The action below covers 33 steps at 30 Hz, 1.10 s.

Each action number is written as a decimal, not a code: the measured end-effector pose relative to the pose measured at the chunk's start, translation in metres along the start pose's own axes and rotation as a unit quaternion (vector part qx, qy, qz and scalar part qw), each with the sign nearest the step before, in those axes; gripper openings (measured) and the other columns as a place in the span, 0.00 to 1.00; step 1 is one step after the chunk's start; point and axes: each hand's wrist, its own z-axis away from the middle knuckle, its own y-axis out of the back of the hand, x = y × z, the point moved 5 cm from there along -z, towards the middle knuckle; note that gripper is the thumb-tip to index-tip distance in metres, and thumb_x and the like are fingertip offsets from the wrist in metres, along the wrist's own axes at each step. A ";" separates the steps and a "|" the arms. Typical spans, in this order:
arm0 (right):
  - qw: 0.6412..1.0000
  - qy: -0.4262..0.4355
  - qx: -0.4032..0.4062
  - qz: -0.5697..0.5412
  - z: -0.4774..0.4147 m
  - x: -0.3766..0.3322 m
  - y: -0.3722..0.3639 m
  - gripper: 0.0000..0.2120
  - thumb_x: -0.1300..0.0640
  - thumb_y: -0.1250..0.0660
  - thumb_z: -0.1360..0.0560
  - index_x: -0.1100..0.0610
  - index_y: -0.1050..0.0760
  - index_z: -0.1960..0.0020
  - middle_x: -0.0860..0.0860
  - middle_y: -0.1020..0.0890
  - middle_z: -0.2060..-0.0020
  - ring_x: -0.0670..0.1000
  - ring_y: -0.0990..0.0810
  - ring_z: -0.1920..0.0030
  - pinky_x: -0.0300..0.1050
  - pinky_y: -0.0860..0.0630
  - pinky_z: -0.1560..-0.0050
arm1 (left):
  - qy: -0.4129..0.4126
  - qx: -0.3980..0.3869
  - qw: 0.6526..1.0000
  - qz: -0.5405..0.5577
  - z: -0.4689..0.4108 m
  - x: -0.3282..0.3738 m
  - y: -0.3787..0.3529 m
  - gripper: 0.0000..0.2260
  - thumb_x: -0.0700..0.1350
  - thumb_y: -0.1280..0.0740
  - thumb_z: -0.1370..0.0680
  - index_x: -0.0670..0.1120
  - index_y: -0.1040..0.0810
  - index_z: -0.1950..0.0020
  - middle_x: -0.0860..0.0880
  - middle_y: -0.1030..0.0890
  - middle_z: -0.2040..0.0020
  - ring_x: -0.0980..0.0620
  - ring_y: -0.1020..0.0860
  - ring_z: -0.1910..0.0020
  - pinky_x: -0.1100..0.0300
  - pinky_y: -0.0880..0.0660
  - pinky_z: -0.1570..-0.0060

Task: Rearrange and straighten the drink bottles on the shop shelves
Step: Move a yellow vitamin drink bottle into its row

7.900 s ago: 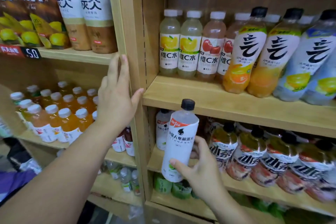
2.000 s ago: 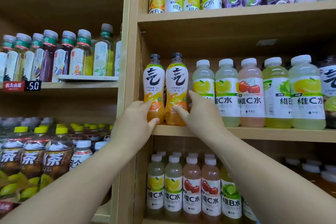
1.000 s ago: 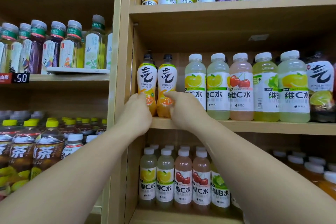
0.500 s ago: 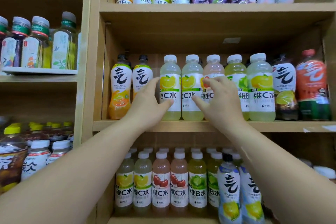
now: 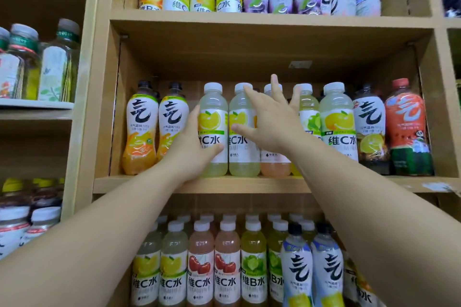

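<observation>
The left hand (image 5: 192, 149) grasps the first lemon bottle (image 5: 212, 129) low on its body. The thumb lies across the front of the white label and the fingers run up the bottle's left side, in the gap next to the two orange bottles (image 5: 139, 129). That bottle stands upright on the middle shelf (image 5: 224, 183), third from the left wall.

The right hand (image 5: 272, 117) is spread wide with straight, splayed fingers and holds nothing. Its thumb rests against the label of the second lemon bottle (image 5: 243, 157), which stands just beside the first, the two touching. The forefinger points up across that bottle's neck toward its cap. The palm covers most of the pink bottle (image 5: 274, 164), so only its base and the top of its white cap show. Whether the palm presses on it cannot be told. The outer fingers reach toward the lime bottle (image 5: 309, 112) just to the right — contact there is unclear too.

All four bottles stand upright at the shelf's front edge, labels facing out, in one close row between the two forearms.
</observation>
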 end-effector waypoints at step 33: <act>0.867 -0.007 0.045 -0.496 0.162 -0.047 0.030 0.38 0.37 0.25 0.30 0.40 0.34 0.23 0.36 0.18 0.38 0.41 0.18 0.39 0.43 0.21 0.41 | -0.056 0.100 0.984 0.140 0.177 -0.013 0.079 0.41 0.49 0.30 0.23 0.73 0.51 0.21 0.67 0.36 0.22 0.63 0.34 0.24 0.44 0.37 0.25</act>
